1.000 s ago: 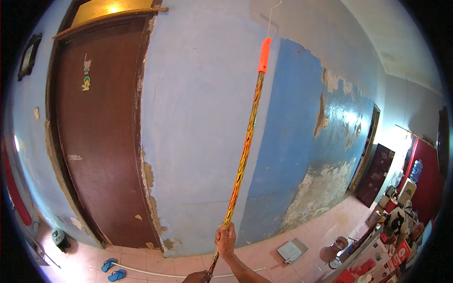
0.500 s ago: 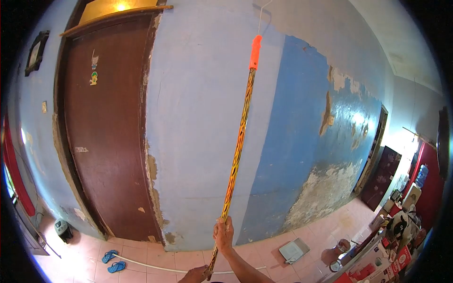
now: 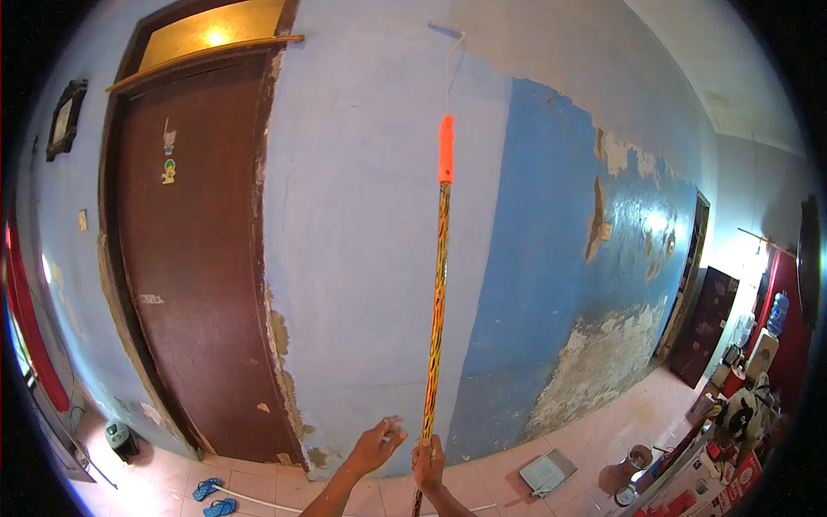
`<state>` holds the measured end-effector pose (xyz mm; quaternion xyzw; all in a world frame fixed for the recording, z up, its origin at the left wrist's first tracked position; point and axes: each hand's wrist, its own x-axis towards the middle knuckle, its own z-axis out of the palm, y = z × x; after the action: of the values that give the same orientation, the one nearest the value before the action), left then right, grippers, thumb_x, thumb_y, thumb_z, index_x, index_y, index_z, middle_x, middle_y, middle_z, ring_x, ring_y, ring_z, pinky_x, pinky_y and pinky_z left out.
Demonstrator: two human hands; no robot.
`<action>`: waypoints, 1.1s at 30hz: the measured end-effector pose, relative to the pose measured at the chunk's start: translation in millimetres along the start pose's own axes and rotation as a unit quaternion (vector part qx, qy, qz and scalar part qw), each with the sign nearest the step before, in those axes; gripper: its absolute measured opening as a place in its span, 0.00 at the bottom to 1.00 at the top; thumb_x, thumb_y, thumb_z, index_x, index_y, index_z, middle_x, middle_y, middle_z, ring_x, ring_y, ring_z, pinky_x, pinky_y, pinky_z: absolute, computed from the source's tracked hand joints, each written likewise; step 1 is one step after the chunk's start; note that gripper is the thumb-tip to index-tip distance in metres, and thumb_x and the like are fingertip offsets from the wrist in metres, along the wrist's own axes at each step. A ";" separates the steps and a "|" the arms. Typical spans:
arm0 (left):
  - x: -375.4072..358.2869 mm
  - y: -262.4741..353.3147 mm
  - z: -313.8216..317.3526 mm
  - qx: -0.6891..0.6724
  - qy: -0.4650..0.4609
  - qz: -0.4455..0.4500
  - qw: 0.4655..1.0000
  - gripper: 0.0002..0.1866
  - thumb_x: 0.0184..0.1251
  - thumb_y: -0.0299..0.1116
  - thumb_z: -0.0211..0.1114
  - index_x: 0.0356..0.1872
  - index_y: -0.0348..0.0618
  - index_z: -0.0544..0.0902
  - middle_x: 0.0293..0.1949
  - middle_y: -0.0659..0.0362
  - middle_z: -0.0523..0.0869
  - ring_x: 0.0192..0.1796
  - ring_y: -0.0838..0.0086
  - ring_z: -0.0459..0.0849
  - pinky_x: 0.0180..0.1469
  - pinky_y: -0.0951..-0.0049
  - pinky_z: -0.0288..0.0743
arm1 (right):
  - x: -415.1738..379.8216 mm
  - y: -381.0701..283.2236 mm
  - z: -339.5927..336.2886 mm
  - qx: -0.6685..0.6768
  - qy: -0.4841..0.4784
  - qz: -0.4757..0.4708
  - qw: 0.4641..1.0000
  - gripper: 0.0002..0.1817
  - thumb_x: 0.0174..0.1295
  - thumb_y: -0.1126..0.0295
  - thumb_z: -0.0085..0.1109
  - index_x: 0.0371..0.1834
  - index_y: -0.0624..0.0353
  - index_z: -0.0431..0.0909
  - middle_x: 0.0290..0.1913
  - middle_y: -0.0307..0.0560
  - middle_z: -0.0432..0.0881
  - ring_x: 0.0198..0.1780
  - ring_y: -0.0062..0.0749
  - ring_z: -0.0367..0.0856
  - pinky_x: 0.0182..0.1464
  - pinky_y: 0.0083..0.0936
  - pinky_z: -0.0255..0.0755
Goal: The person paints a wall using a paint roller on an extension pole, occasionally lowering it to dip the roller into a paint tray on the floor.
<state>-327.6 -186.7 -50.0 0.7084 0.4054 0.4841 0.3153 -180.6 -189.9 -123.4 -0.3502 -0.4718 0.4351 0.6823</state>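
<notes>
A paint roller (image 3: 445, 148) with an orange handle and bent wire frame is fixed on a long yellow-and-black patterned pole (image 3: 438, 319). The roller's head end is high against the wall, where its cover is hard to make out. My right hand (image 3: 428, 463) is wrapped round the lower part of the pole, which stands nearly upright. Just left of the pole, my left hand (image 3: 377, 448) is raised off it, fingers apart and partly bent, with whitish marks on the fingertips. Behind both is the wall (image 3: 370, 258), pale blue beside a stronger blue band.
A paint tray (image 3: 548, 473) lies on the tiled floor to the right, near a container (image 3: 638, 457). Boxes and clutter (image 3: 689, 482) fill the lower right. Blue sandals (image 3: 208, 488) and a thin white pipe (image 3: 267, 500) lie at lower left, before a brown door (image 3: 198, 258).
My left hand has let go of the pole's lower end and moved up beside it. The pole is more upright, and the roller appears lower and further left in view.
</notes>
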 end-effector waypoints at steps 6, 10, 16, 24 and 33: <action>46.2 8.1 26.5 -0.073 -0.004 0.075 0.995 0.21 0.76 0.37 0.59 0.64 0.36 0.72 0.45 0.50 0.85 0.46 0.66 0.86 0.48 0.68 0.79 | 1.9 13.1 -27.8 -0.116 0.027 -0.014 0.993 0.24 0.74 0.43 0.46 0.37 0.55 0.67 0.18 0.34 0.64 0.15 0.16 0.60 0.16 0.18 0.55; 50.9 16.4 37.3 -0.077 -0.022 0.024 0.996 0.24 0.78 0.39 0.56 0.68 0.37 0.68 0.45 0.51 0.85 0.47 0.67 0.86 0.47 0.70 0.79 | 8.1 11.6 -41.0 -0.125 0.037 0.025 0.991 0.27 0.72 0.41 0.46 0.34 0.58 0.68 0.17 0.39 0.66 0.18 0.25 0.66 0.21 0.29 0.60; 47.4 4.2 48.7 -0.110 -0.065 -0.004 0.992 0.25 0.80 0.40 0.53 0.70 0.39 0.66 0.46 0.52 0.85 0.47 0.70 0.85 0.45 0.70 0.79 | 9.8 16.4 -44.8 -0.162 0.033 -0.078 0.983 0.23 0.75 0.45 0.45 0.36 0.55 0.68 0.17 0.33 0.63 0.16 0.15 0.60 0.18 0.18 0.56; 52.7 8.3 47.4 -0.201 -0.101 -0.003 0.974 0.26 0.78 0.41 0.54 0.66 0.31 0.68 0.42 0.54 0.88 0.43 0.69 0.87 0.46 0.71 0.80 | -9.3 16.6 -30.9 -0.150 0.054 -0.022 0.987 0.20 0.76 0.50 0.47 0.38 0.57 0.70 0.20 0.34 0.66 0.21 0.16 0.64 0.22 0.21 0.59; 62.9 -18.2 8.5 -0.167 -0.158 -0.067 0.971 0.20 0.77 0.37 0.56 0.64 0.39 0.73 0.45 0.50 0.88 0.47 0.64 0.87 0.51 0.67 0.78 | -3.1 21.2 28.9 -0.164 0.138 -0.052 0.975 0.23 0.75 0.46 0.45 0.36 0.56 0.70 0.17 0.33 0.67 0.11 0.18 0.61 0.13 0.19 0.56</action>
<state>-311.8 -123.3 -41.1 0.6850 0.3103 0.4043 0.5206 -214.1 -182.9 -134.3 -0.4887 -0.4559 0.2629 0.6959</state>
